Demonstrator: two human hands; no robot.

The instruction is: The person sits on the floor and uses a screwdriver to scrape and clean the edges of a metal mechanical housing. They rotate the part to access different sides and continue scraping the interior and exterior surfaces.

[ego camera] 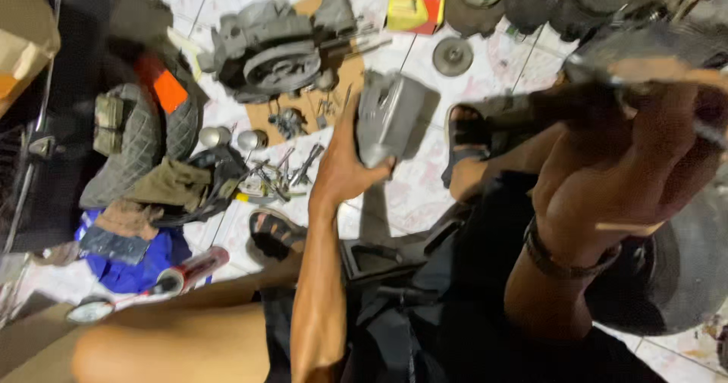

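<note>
1. Nearest to us, our right hand [633,174] is raised close to the camera. Its fingers are curled tight around a thin metal tool [644,80], which is too blurred to tell by kind. A dark band [565,262] sits on that wrist.
2. Left of the right hand, our left hand [345,172] reaches out over the floor [425,193]. Its fingers are clamped on a grey metal casing [388,117], held up off the tiles.
3. Beside the left hand, a little nearer to us, a sandalled foot [274,233] rests on the floor. A second sandalled foot [466,144] is just right of the casing.
4. Left of the casing, loose bolts and small tools [284,172] lie scattered on the tiles, near two shiny caps [231,138].
5. Beyond the casing, an engine [273,49] sits on a cardboard sheet [334,98].
6. Further right of the engine lie a round disc [453,55] and a yellow and red box [415,2].
7. Left of the engine, a quilted seat [140,136] and rags are piled up.
</note>
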